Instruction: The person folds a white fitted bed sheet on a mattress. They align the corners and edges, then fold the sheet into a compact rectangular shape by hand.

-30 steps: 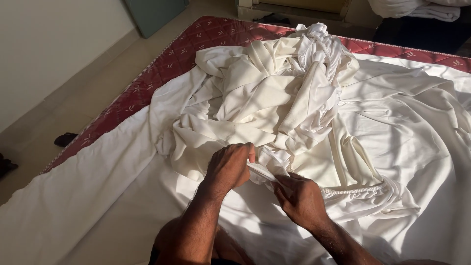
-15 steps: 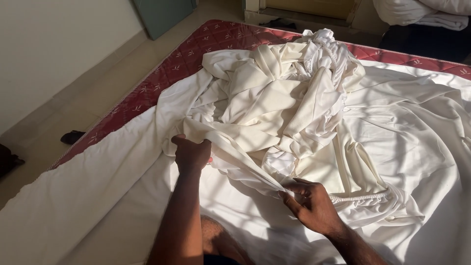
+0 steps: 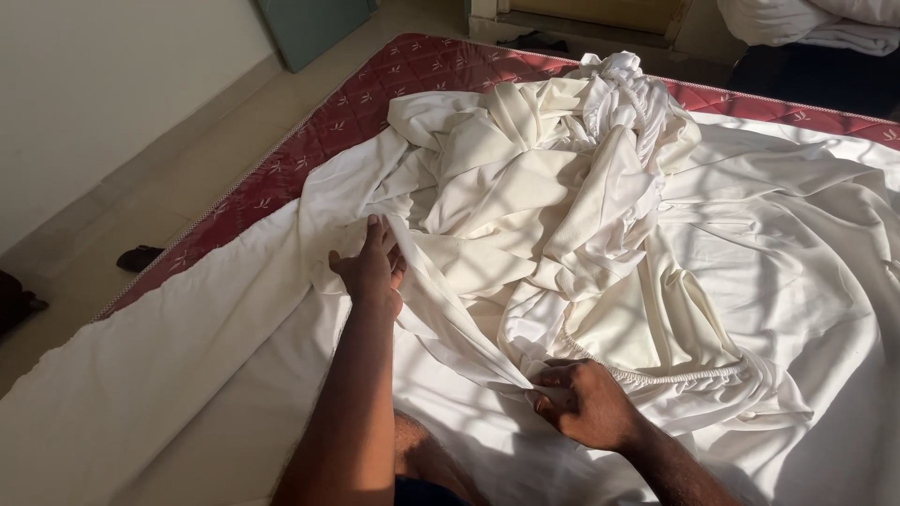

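A crumpled cream fitted sheet (image 3: 553,197) lies heaped on a bed. Its gathered elastic hem (image 3: 675,377) curves along the near right side. My left hand (image 3: 370,267) reaches forward and grips the sheet's edge at the left of the heap. My right hand (image 3: 586,403) is closer to me and pinches the same edge near the elastic. A taut fold of cloth (image 3: 450,319) runs between the two hands. A flat white sheet (image 3: 806,244) covers the bed under the heap.
The red quilted mattress (image 3: 356,103) shows along the left and far sides. A beige tiled floor (image 3: 150,197) lies to the left, with a dark slipper (image 3: 141,256) on it. White bedding (image 3: 806,23) is piled at the top right, and a green door (image 3: 314,28) stands beyond.
My hands, close together a second ago, have moved apart. The left slid forward and left along the sheet's edge, pulling it taut, while the right stayed low holding the edge.
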